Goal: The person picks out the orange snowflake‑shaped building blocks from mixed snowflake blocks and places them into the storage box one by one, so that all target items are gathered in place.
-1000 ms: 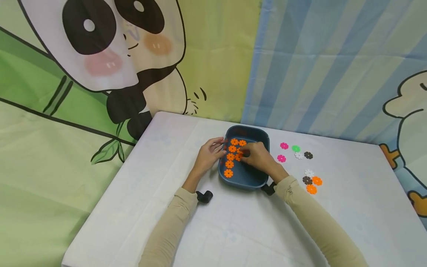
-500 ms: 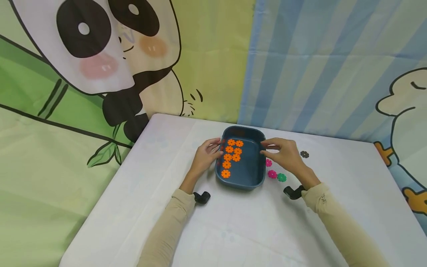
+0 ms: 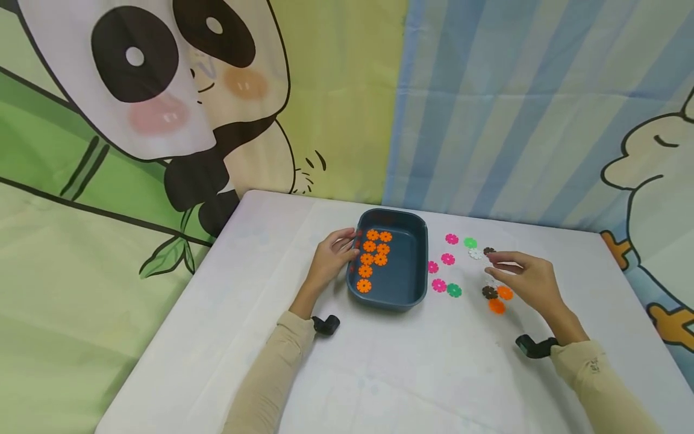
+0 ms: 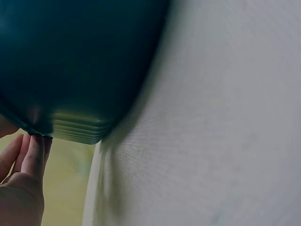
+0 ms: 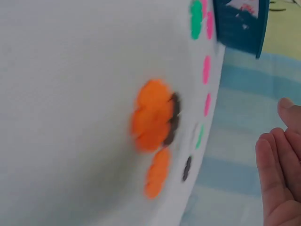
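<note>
My left hand [image 3: 328, 259] rests against the left rim of a dark blue tray [image 3: 414, 289]; in the left wrist view its fingertips [image 4: 35, 146] touch the tray's edge. Several orange flower-shaped plastic discs [image 3: 364, 286] lie in two columns along the tray's left side. My right hand [image 3: 534, 282] hovers over the table right of the tray, thumb and fingers parted, nothing visible between them. Beneath and beside it are a cluster of two orange discs [image 3: 497, 306] and a dark brown disc [image 3: 490, 293], with a white disc partly hidden by the fingers.
Between tray and right hand lie several pink discs [image 3: 447, 259], a light green disc [image 3: 470, 242], a darker green disc [image 3: 454, 290] and a white disc [image 3: 475, 254]. Another brown disc [image 3: 489, 251] sits near the right fingertips. A printed curtain [image 3: 466, 108] hangs behind the white table [image 3: 379, 374].
My right hand has left the orange discs inside the tray and moved right, past its right rim, to the loose discs. My left hand stays at the left rim.
</note>
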### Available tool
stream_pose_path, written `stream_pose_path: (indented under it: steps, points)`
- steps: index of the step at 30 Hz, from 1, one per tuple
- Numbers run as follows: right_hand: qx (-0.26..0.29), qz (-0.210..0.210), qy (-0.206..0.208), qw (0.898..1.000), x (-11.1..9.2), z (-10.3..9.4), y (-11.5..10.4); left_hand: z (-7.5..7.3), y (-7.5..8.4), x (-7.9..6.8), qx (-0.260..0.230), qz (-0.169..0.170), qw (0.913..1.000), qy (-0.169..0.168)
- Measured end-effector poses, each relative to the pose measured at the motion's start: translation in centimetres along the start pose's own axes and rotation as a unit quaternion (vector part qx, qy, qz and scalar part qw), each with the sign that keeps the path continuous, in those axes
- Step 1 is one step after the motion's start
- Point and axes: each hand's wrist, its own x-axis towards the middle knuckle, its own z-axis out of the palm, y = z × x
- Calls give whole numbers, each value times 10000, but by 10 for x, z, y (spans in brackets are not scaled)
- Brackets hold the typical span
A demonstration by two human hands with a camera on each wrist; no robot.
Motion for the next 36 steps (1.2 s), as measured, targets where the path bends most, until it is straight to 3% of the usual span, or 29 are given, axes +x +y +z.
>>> stream_pose_path:
  steps: [7,13,20,28,36]
  points:
    - [-109,384,50,9992,-23,-8,39,0,0,-2,-76,-58,10000,-21]
    - [308,640,-107,9974,-33,-8,62,-4,-10,2,-197,-19,9998,-69]
    - [369,633,-418,9964,-39,-5,73,-5,-27,7,-128,-57,9998,130]
    - [475,440,-344,9973,-41,-2,81,-3,-29,6,52,30,9996,259]
    - [317,420,-255,9983,-40,-1,86,-3,-29,6,-82,-19,9997,217]
